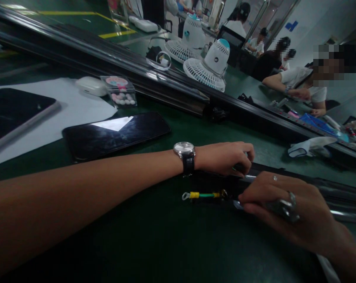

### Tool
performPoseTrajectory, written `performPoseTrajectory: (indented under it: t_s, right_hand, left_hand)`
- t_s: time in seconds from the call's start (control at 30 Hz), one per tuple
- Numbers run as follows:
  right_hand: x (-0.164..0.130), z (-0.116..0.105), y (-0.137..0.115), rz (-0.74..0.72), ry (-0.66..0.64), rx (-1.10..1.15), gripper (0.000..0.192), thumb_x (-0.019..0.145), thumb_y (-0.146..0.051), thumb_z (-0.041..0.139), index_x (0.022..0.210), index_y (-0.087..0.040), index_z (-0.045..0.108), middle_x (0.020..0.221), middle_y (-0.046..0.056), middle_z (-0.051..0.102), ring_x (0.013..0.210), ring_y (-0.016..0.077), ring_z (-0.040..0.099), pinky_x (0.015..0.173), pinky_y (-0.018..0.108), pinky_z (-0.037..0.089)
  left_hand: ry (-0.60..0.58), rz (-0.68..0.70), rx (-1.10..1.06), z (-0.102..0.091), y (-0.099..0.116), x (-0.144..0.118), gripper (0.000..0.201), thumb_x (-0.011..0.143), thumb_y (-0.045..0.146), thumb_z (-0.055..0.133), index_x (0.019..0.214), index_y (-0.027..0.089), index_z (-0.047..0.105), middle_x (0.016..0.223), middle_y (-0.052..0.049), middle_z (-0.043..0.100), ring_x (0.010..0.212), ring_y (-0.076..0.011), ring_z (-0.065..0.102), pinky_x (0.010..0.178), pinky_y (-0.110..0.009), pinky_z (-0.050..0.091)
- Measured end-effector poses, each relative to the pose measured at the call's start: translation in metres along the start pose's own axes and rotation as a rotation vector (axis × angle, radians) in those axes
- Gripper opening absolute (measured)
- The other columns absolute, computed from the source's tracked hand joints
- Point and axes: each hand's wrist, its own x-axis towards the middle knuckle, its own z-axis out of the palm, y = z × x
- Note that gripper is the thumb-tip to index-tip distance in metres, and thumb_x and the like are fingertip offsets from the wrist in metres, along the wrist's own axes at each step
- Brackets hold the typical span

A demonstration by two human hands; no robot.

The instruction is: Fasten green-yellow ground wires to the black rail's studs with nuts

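My left hand (225,157), a watch (184,148) on its wrist, rests with fingers curled down at a long black part (286,171); whatever they grip is hidden. Closer to me, my right hand (290,208) has thumb and fingers pinched together, with rings on it. Just left of its fingertips, a short green wire (206,195) with yellow sleeves ends in a metal ring terminal. The wire's other end meets a dark piece by the right fingertips. I cannot make out what exactly is in that pinch.
A phone (118,135) lies beyond my left forearm, near a clear box of beads (123,96), a white case (91,85), paper (86,103) and a dark tablet-like device (15,112). Behind a black rail (166,84) are two fans (216,59), a glove (312,146) and seated people.
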Motion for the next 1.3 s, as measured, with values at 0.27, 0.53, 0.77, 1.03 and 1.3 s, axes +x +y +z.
performPoseTrajectory:
  t_s: [0.27,0.53,0.77,1.03,1.3]
  right_hand:
    - [-0.003,-0.012,0.001,0.023,0.043,-0.042,0.009,0.096,-0.025,0.07,0.104,-0.021,0.067,0.086,0.0,0.075,0.079,0.013,0.071,0.071,0.028,0.054]
    - [-0.002,-0.001,0.0,0.082,0.088,-0.053,0.01,0.096,-0.03,0.071,0.101,-0.021,0.069,0.085,0.0,0.076,0.076,0.0117,0.072,0.067,0.024,0.053]
    - [0.0,-0.003,0.006,-0.022,-0.004,0.031,0.008,0.098,-0.022,0.068,0.104,-0.018,0.067,0.087,0.001,0.074,0.08,0.0123,0.068,0.073,0.029,0.052]
    - [-0.002,-0.017,0.006,-0.069,-0.028,0.02,0.012,0.097,-0.02,0.069,0.108,-0.019,0.067,0.088,0.001,0.075,0.082,0.0133,0.071,0.076,0.03,0.054]
    - [0.0,0.0,-0.006,0.122,0.184,-0.107,0.01,0.095,-0.032,0.071,0.096,-0.023,0.069,0.079,0.002,0.078,0.065,0.0163,0.074,0.051,0.025,0.053]
  left_hand:
    - [0.004,-0.01,0.041,-0.003,0.002,0.0,0.013,0.09,0.021,0.071,0.102,0.02,0.074,0.128,-0.009,0.058,0.115,-0.0222,0.055,0.096,-0.034,0.049]
    - [-0.034,-0.001,0.263,-0.007,0.008,0.004,0.003,0.088,0.023,0.075,0.09,0.021,0.074,0.129,-0.006,0.061,0.117,-0.0236,0.052,0.082,-0.034,0.041]
    - [-0.089,-0.049,0.169,-0.012,0.011,0.008,0.002,0.088,0.021,0.074,0.088,0.023,0.074,0.126,-0.005,0.061,0.121,-0.0235,0.049,0.084,-0.035,0.035]
    - [-0.083,-0.003,0.15,-0.012,0.007,0.008,0.004,0.089,0.019,0.074,0.089,0.023,0.076,0.125,-0.005,0.061,0.121,-0.024,0.052,0.095,-0.039,0.033]
    - [-0.045,-0.014,0.13,-0.007,0.007,0.003,0.003,0.087,0.023,0.075,0.088,0.021,0.073,0.123,-0.007,0.062,0.113,-0.0232,0.055,0.085,-0.035,0.042]
